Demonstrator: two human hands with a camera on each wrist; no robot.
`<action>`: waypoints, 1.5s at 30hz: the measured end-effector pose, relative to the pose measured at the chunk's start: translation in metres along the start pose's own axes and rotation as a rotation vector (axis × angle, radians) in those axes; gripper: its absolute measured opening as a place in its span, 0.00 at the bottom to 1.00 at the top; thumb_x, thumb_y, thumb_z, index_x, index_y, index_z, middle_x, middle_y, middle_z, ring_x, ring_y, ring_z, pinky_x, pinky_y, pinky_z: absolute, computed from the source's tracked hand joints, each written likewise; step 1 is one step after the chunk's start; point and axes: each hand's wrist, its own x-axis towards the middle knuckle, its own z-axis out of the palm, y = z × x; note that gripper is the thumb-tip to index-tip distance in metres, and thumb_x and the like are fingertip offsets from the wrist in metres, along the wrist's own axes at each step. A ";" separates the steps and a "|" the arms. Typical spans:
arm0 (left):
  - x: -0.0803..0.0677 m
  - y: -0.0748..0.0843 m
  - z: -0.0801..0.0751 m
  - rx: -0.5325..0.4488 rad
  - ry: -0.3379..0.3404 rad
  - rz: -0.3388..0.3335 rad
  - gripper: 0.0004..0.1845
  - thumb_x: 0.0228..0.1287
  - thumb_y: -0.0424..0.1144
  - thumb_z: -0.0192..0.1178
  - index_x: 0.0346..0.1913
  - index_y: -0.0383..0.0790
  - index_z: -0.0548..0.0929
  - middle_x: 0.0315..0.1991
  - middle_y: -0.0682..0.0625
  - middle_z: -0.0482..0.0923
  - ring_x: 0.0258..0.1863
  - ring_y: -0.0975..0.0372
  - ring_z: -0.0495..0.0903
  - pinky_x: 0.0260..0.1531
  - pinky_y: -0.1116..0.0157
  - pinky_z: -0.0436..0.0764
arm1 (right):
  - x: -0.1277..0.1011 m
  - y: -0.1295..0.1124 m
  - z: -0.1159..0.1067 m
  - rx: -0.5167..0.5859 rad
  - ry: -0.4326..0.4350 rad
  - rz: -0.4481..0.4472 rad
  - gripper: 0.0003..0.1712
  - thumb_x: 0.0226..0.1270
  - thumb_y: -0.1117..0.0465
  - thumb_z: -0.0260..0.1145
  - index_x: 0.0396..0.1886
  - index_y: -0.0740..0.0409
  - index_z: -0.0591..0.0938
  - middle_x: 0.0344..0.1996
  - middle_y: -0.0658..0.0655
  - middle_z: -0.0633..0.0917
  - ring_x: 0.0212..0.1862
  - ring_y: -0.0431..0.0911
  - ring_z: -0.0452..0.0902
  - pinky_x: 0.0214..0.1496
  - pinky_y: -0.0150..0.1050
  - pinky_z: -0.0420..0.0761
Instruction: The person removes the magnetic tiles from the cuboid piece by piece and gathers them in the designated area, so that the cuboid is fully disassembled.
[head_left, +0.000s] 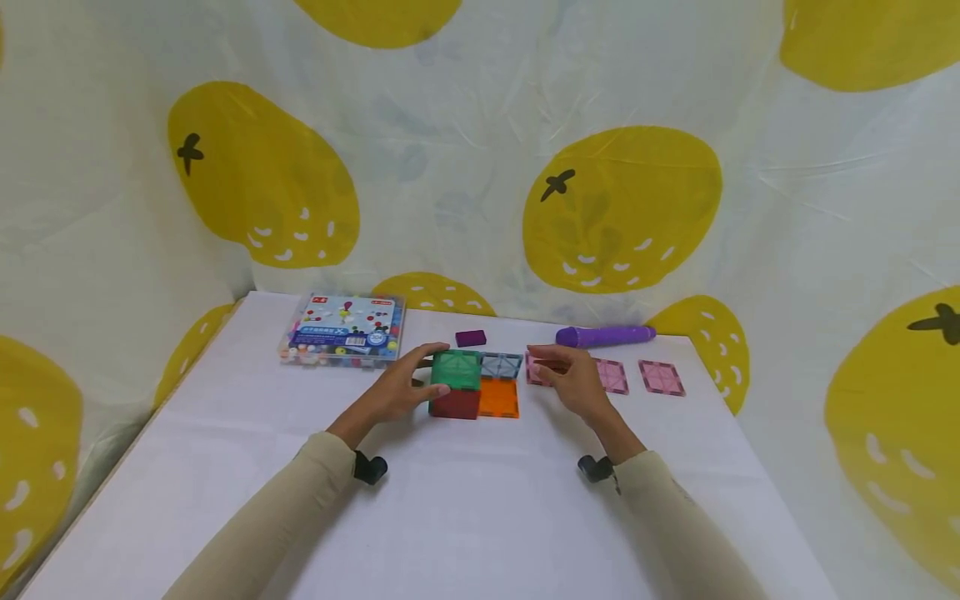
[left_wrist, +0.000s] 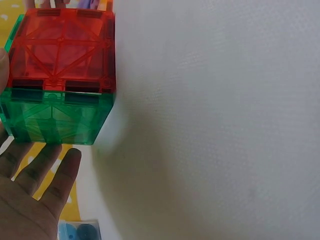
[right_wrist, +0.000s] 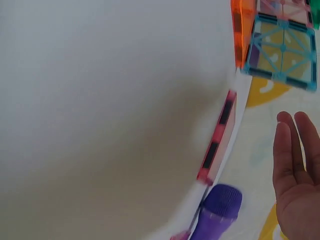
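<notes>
My left hand [head_left: 393, 390] grips a cube of see-through magnetic tiles, thumb at its front and fingers round its left and back. The cube has a green top [head_left: 456, 369] and a red front [head_left: 456, 405]; in the left wrist view the red tile [left_wrist: 62, 47] and a green side [left_wrist: 52, 116] show. To its right, an orange tile [head_left: 498, 398] lies flat, with a light blue tile [head_left: 500, 366] upright behind it. My right hand [head_left: 573, 379], fingers straight and holding nothing, hovers by a pink tile [head_left: 534, 372], partly hiding it. In the right wrist view these fingers [right_wrist: 284, 155] point toward the blue tile.
Two more pink tiles, one in the middle [head_left: 615, 377] and one on the right [head_left: 662, 378], lie flat. Behind them is a purple microphone [head_left: 606, 336]. A small dark purple block [head_left: 471, 337] and a clear case of colored beads [head_left: 341, 329] are along the back of the white table [head_left: 480, 508].
</notes>
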 end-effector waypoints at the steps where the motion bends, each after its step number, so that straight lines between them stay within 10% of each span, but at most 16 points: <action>1: 0.000 0.000 0.000 0.001 0.002 -0.003 0.40 0.64 0.50 0.67 0.75 0.63 0.59 0.77 0.54 0.58 0.73 0.48 0.64 0.65 0.48 0.75 | 0.002 -0.002 0.005 0.015 -0.007 -0.003 0.21 0.68 0.60 0.68 0.58 0.39 0.84 0.55 0.53 0.85 0.52 0.49 0.84 0.50 0.38 0.86; 11: 0.000 0.000 0.001 -0.001 -0.003 0.004 0.39 0.64 0.51 0.67 0.74 0.69 0.59 0.77 0.55 0.58 0.73 0.49 0.64 0.65 0.49 0.75 | 0.020 -0.006 0.026 -0.003 0.034 0.018 0.13 0.68 0.62 0.68 0.49 0.43 0.89 0.39 0.52 0.88 0.35 0.63 0.82 0.43 0.58 0.86; 26: 0.003 0.000 0.001 -0.001 -0.004 -0.009 0.41 0.64 0.50 0.67 0.76 0.63 0.59 0.77 0.54 0.58 0.73 0.49 0.64 0.66 0.48 0.74 | 0.027 -0.002 0.023 0.158 0.163 0.280 0.13 0.70 0.60 0.67 0.49 0.40 0.88 0.46 0.53 0.85 0.44 0.54 0.86 0.43 0.42 0.88; 45: 0.003 -0.002 0.001 -0.001 -0.003 0.002 0.40 0.64 0.51 0.67 0.75 0.66 0.59 0.77 0.55 0.58 0.73 0.49 0.64 0.65 0.49 0.75 | -0.006 -0.002 -0.028 0.119 0.160 0.223 0.13 0.69 0.61 0.67 0.52 0.49 0.87 0.51 0.57 0.86 0.47 0.55 0.84 0.51 0.43 0.87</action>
